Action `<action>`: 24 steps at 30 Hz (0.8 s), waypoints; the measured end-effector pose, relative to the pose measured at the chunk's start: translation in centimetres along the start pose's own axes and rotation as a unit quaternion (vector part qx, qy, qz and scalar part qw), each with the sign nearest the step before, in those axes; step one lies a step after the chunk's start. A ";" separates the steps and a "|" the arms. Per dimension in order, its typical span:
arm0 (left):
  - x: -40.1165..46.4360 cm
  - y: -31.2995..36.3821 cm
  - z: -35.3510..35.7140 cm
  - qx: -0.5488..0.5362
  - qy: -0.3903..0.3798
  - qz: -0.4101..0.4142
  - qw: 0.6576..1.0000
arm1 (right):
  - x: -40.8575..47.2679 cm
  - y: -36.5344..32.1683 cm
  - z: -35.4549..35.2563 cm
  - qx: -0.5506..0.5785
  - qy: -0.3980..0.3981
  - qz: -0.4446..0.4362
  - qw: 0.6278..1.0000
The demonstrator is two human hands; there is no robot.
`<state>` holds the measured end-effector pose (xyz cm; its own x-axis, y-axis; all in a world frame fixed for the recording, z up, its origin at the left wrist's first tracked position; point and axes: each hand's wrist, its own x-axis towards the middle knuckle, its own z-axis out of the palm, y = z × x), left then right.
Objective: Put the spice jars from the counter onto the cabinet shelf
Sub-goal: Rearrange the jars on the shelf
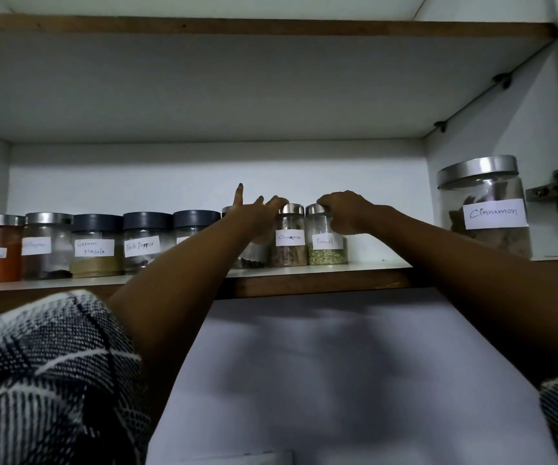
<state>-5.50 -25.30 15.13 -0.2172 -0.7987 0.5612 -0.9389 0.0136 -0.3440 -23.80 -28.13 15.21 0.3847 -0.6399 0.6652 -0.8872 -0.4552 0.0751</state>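
Spice jars are lined up along the cabinet shelf (304,268), running from nine o'clock across to about one o'clock of my view. Biggest thing up here is the large cinnamon jar (483,209) off at three o'clock, well apart from the row. Then the squat dark-lidded ones like garam masala (95,246).

Smallest are the two I'm on: left hand (264,209) has its fingers on the lid of the small cinnamon jar (289,236), index finger sticking up free, and right hand (348,211) is clamped over the top of the fennel jar (326,241). They sit touching, side by side.

Glass with smooth steel lids, so probably light but slippery and breakable. I'd grab round the body, not the cap.
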 end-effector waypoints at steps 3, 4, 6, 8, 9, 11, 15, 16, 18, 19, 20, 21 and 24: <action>0.0 -0.2 0.0 0.010 -0.006 0.001 1.000 | 0.0 0.1 0.1 -0.005 0.003 -0.003 1.000; 0.0 -0.1 0.1 0.016 -0.009 0.000 1.000 | -0.1 0.0 0.2 -0.002 0.001 -0.003 1.000; 0.0 0.0 0.2 0.024 -0.010 -0.002 1.000 | -0.4 -0.1 0.5 0.004 0.001 0.006 1.000; 0.0 -0.1 0.1 0.042 -0.009 -0.001 0.999 | -0.5 -0.1 0.6 0.004 0.005 0.011 1.000; -0.1 -0.2 0.0 0.056 -0.011 0.001 0.998 | -0.6 -0.2 0.6 -0.002 0.004 0.012 1.000; -0.4 -0.2 -0.2 0.083 -0.024 0.004 0.996 | -1.0 -0.3 0.7 -0.019 -0.004 0.013 1.000; -1.3 0.1 -0.8 0.143 -0.029 -0.004 0.989 | -2.0 -0.5 0.7 -0.063 -0.023 0.010 0.998; -1.6 0.1 -1.1 0.148 -0.021 -0.007 0.989 | -2.3 -0.7 0.5 -0.076 -0.010 0.003 0.997; -2.2 0.1 -1.8 0.141 0.006 -0.007 0.990 | -2.9 -1.2 -0.2 -0.093 0.028 -0.010 0.995; -2.5 0.0 -2.4 0.135 0.030 -0.001 0.990 | -3.3 -1.5 -0.6 -0.110 0.050 -0.028 0.992; -2.9 0.1 -3.1 0.130 0.059 0.009 0.990 | -3.7 -1.9 -1.0 -0.141 0.068 -0.060 0.986; -3.3 0.1 -3.9 0.123 0.089 0.022 0.988 | -4.1 -2.3 -1.4 -0.185 0.082 -0.106 0.974; -4.2 1.1 -6.7 0.094 0.147 0.059 0.983 | -5.6 -3.5 -2.9 -0.295 0.098 -0.254 0.916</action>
<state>-7.44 -17.90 17.48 -0.4144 -0.5900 0.6929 -0.8429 -0.0383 -0.5367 -23.58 -21.19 13.40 0.7839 -0.2887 0.5496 -0.6123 -0.2132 0.7613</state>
